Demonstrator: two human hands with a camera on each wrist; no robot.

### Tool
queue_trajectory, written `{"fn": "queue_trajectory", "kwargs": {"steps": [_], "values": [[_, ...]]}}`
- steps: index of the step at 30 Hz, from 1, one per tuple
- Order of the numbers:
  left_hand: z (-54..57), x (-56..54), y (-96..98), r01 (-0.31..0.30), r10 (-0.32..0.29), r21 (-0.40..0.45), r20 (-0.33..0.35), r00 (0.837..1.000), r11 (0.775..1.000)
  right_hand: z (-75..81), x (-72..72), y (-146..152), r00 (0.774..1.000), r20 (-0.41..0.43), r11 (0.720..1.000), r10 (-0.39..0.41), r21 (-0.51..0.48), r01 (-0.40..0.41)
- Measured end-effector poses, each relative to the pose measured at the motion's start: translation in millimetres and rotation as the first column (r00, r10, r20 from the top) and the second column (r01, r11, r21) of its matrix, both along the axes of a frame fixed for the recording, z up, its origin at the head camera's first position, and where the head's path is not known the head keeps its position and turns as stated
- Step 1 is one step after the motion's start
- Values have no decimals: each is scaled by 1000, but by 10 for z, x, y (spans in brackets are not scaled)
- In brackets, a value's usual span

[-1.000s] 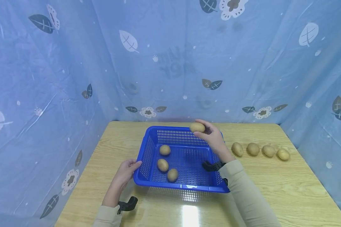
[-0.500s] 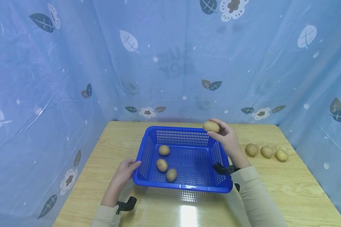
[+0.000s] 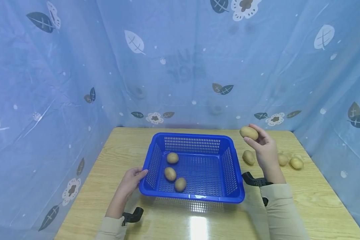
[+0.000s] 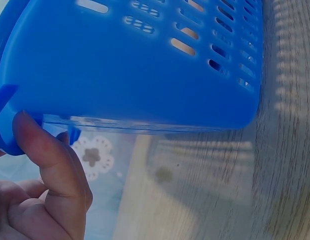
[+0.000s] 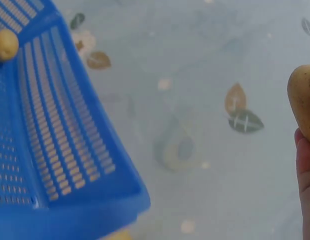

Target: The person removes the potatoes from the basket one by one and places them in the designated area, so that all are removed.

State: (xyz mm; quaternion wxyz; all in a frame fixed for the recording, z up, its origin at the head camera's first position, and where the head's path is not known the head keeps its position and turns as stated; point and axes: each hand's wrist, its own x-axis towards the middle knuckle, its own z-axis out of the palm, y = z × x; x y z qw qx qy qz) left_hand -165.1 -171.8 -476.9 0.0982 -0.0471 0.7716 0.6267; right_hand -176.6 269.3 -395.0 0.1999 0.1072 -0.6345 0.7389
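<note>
My right hand (image 3: 264, 148) holds a potato (image 3: 249, 133) between thumb and fingers, raised to the right of the blue basket (image 3: 238, 156). In the right wrist view the same potato (image 5: 304, 102) shows at the right edge, partly cut off. My left hand (image 3: 132, 180) grips the basket's left rim, thumb on top. From the left wrist view, fingers (image 4: 50, 155) curl under the rim of the basket's perforated wall (image 4: 130, 75). Inside the basket, toward its left side, lie three potatoes (image 3: 170, 174).
On the wooden table (image 3: 318, 200), right of the basket, a potato (image 3: 248, 157) lies below my raised hand. Farther right are more potatoes (image 3: 296, 163), part of that row hidden by my right hand. A blue patterned curtain (image 3: 180, 66) hangs behind and along both sides.
My right hand has carried the potato from over the basket's back right rim to the right, out past the basket. My left hand keeps its grip on the rim.
</note>
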Motion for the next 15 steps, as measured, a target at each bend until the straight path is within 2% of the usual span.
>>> {"fn": "queue_trajectory", "kwargs": {"steps": [4, 9, 15], "values": [[5, -6, -3, 1, -2, -5, -2, 1000, 1000, -70, 37, 126, 1000, 13, 1000, -23, -11, 24], [5, 1, -3, 5, -5, 6, -9, 1000, 1000, -190, 95, 282, 997, 52, 998, -51, 32, 50], [14, 15, 1, 8, -8, 7, -11, 1000, 1000, -383, 188, 437, 985, 125, 989, -123, 98, 111]]}}
